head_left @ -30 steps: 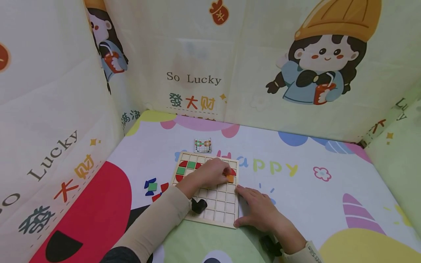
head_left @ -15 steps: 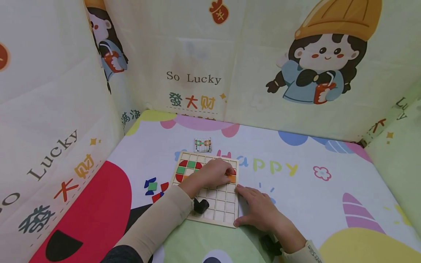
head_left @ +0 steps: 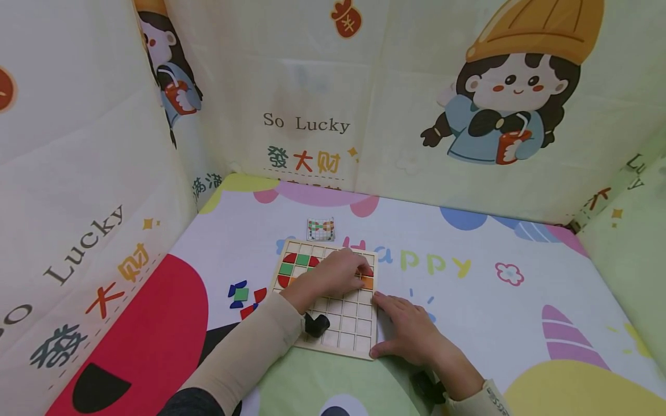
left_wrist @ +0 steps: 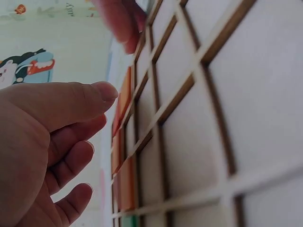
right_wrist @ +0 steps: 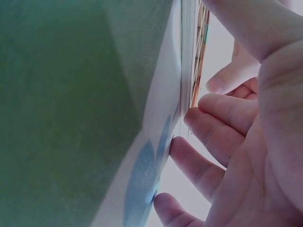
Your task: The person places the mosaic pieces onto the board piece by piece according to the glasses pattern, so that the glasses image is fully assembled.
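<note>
A wooden grid board [head_left: 350,325] lies on the printed cloth, with red, green and orange tiles in its upper rows. My left hand [head_left: 338,274] reaches over it, hiding part of those rows. In the left wrist view the thumb is by an orange tile [left_wrist: 125,94] seated near the board's right edge; nothing shows between thumb and fingers. Whether the thumb touches the tile I cannot tell. My right hand [head_left: 411,326] lies at the board's right side, fingers spread. Its index fingertip is against the edge and its thumb at the lower right corner.
Left of the board lie loose pieces: a green square [head_left: 241,295], several blue pieces [head_left: 239,306] and red pieces [head_left: 260,295]. A small pattern card [head_left: 320,230] is behind the board. Printed cloth walls [head_left: 307,75] stand at the back and sides.
The left fingers have shifted slightly, and the orange tile at the board's right edge now lies in its cell. My right hand has not moved.
</note>
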### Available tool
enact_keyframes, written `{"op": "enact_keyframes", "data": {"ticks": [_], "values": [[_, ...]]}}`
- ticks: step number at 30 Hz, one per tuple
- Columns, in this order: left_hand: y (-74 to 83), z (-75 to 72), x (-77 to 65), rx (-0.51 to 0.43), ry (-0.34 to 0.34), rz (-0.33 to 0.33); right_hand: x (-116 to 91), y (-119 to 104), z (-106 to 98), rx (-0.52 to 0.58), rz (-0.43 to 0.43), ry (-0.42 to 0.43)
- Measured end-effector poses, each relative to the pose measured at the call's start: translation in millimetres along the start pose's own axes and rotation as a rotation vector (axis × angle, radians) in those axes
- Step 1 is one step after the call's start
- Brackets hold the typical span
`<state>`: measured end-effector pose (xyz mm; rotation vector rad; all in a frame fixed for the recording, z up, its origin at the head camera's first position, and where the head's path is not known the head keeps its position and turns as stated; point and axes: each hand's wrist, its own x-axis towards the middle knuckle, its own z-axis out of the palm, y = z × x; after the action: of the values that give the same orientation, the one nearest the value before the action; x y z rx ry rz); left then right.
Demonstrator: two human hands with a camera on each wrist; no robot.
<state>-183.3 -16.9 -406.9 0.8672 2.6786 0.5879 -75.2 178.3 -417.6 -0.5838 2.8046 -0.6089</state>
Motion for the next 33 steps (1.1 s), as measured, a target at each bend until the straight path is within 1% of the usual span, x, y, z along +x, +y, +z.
{"op": "enact_keyframes", "data": {"ticks": [3,7,12,19,24,28,33], "values": [[-3.7,-7.6,-5.9,-0.006,0.019,0.006,0.9,-0.4,0.6,-0.002,0.004,-0.001],[-12.5,-17.7,-15.6,-0.003,0.056,0.024,1.2,-0.4,1.1,-0.009,0.007,0.001],[-27.3,-29.8,-32.6,-0.022,0.099,0.003,1.0,-1.2,1.5,-0.015,0.014,-0.004],[-50.3,-43.1,-59.6,-0.040,0.133,-0.111,0.8,-1.1,2.1,-0.008,0.010,0.002],[-65.0,-50.8,-78.1,-0.068,0.167,-0.166,1.2,-0.5,2.2,-0.008,0.013,-0.001],[-76.2,-52.8,-92.2,-0.081,0.177,-0.210,0.8,-0.6,2.1,-0.003,0.014,-0.002],[-90.7,-51.1,-109.2,-0.125,0.182,-0.292,0.7,-1.0,1.7,-0.005,0.009,-0.001]]}}
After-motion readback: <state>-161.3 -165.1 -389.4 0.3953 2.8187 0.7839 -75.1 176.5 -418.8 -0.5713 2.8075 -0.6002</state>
